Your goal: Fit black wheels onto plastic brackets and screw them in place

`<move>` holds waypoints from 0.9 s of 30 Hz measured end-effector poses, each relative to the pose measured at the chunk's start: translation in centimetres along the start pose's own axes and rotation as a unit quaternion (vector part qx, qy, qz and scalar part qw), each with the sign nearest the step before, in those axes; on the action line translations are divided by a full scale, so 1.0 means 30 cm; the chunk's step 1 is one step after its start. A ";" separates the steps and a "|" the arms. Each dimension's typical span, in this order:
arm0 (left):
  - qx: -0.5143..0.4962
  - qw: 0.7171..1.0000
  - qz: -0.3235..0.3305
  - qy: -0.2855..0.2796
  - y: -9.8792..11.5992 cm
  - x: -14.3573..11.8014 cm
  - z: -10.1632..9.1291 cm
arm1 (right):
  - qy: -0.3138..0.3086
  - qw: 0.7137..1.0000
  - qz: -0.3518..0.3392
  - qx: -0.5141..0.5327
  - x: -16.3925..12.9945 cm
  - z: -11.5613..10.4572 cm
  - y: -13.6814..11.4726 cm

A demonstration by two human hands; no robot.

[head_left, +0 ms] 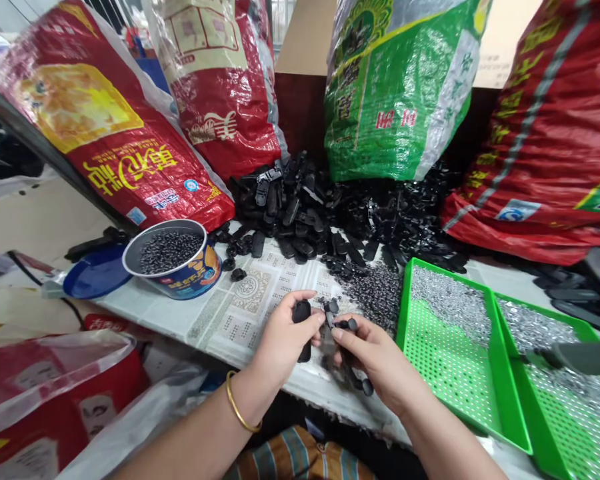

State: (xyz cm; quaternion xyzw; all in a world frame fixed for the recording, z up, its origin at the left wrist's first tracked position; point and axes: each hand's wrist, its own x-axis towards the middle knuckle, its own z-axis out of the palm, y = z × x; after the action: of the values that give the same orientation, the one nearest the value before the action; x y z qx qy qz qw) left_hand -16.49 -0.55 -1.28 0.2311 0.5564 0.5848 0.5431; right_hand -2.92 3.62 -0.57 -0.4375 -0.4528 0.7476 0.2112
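Both hands meet near the table [260,313] edge: left hand [285,333] grips a black plastic piece [303,313], right hand [370,350] pinches a small black part [347,325] beside it, close for fitting.

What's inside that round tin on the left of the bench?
The round tin is filled nearly to its rim with small dark pellet-like pieces. Only the top layer shows; whatever lies beneath, and the tin's bottom, is covered. A blue lid lies beside it.
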 end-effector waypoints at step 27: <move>-0.012 0.986 -0.086 -0.140 0.034 -0.056 -0.027 | 0.021 0.993 -0.029 0.108 -0.019 -0.016 0.012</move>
State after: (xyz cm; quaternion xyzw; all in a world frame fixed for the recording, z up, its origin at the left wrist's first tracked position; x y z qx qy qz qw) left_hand -17.07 -2.15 -0.02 0.2557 0.4854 0.5044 0.6667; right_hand -2.18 3.25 -0.72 -0.4146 -0.3769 0.7766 0.2881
